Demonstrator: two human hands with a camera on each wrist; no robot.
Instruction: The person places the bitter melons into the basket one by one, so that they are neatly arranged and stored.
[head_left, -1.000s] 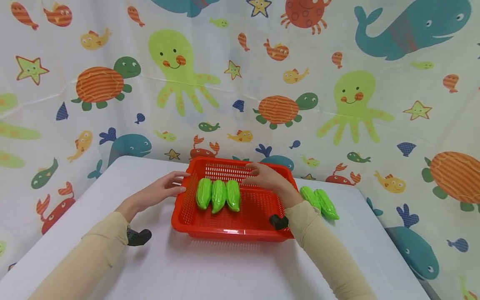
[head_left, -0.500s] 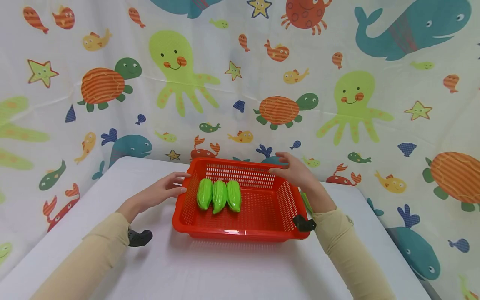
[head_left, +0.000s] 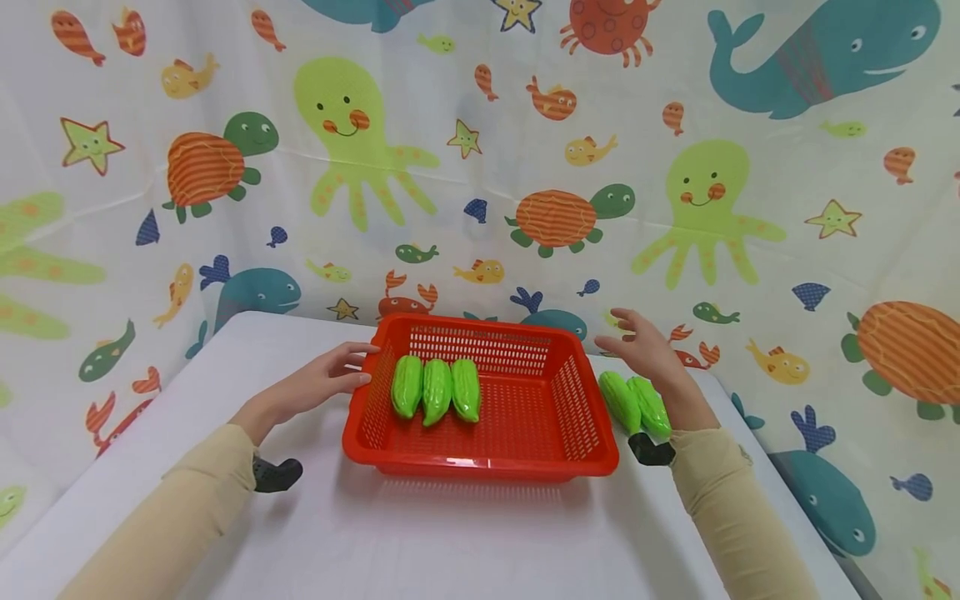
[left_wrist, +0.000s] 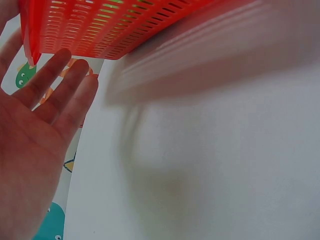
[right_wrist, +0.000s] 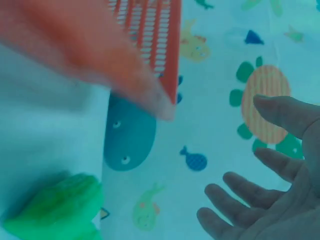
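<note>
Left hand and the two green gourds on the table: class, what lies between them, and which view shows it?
The red basket, with three green gourds inside, lies between the left hand and the two gourds; the head view shows it.

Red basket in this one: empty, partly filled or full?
Partly filled: the basket holds three gourds side by side in its left half; its floor to their right is bare.

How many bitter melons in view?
5: three bitter melons side by side in the red basket, two bitter melons on the table to its right. The right arm may hide more.
</note>
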